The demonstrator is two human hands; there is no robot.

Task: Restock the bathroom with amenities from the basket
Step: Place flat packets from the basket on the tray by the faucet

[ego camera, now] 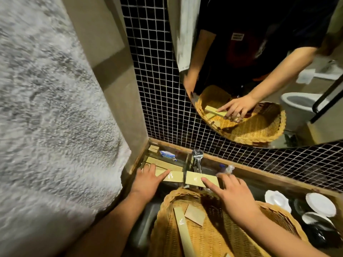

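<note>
Hands: two; left hand (148,179) lies flat, fingers spread, on a long box (171,176) in the clear tray (183,164); right hand (233,191) pinches the near end of a second long box (197,179).
Boxes: about four more lie behind the left hand; two small ones at the tray's far corner.
Axis: the held box lies level, long axis left-right, free end at the tray wall.
Basket (222,238): under the right wrist; one long box and one flat packet inside.
Around: tap (197,161) just beyond the held box; three white lids right of the right hand; mirror above.
</note>
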